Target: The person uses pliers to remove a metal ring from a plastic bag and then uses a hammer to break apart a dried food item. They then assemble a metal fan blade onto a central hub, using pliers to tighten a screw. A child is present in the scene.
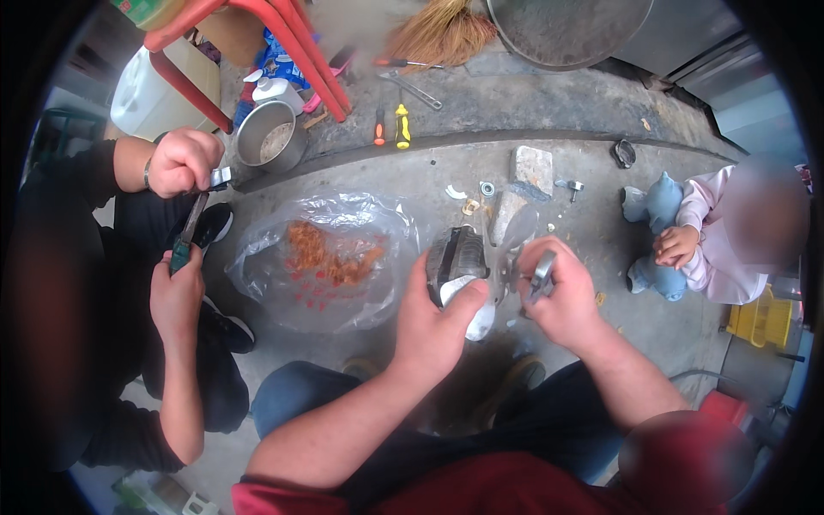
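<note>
My left hand [433, 330] grips a dark ribbed metal part [459, 253], its thumb lying over a bright silver piece [479, 316] at the near end. To its right, my right hand [562, 300] is closed around a grey metal tool [542, 276]. Motion blurs the tool's far end, and its kind is unclear. Just beyond my hands lie a pale stone block [534, 170], a second block [510, 215], a small metal ring [487, 189] and a white curved fragment [455, 192]. Left of my left hand, a clear plastic sheet or bag [257, 279] bears orange-brown shreds [330, 253].
At left, a person's hands [176, 292] hold a green-handled tool [182, 249] and a small metal piece. A child [708, 223] squats at right. Screwdrivers [402, 127], an adjustable wrench [412, 90], a metal pot [273, 137] and a red stool [249, 51] stand or lie beyond.
</note>
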Demonstrator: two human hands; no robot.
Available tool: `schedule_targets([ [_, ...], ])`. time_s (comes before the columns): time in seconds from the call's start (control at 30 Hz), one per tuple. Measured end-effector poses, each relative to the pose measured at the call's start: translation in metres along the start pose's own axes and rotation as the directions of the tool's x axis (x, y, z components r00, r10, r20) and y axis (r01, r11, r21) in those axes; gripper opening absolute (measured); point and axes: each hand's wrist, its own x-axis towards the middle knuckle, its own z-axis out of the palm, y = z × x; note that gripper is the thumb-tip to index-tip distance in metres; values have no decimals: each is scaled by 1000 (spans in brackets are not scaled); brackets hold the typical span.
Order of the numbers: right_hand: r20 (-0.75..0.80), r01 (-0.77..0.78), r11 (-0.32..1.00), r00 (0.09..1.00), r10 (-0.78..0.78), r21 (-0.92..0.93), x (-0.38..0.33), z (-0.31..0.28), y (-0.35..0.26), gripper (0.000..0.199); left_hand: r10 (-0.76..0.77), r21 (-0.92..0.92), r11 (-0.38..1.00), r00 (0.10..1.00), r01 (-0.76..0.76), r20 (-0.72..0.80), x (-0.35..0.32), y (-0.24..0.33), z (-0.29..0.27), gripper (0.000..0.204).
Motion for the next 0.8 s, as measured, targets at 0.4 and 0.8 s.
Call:
schedule_targets([
  [0.4,78,-182,978,982,174,107,-3,-17,-6,19,130,166,978,991,-124,-25,3,6,-2,74],
  [0.8,225,-384,811,922,314,441,-10,-9,5,16,175,194,963,982,-187,76,-11,5,14,73],
])
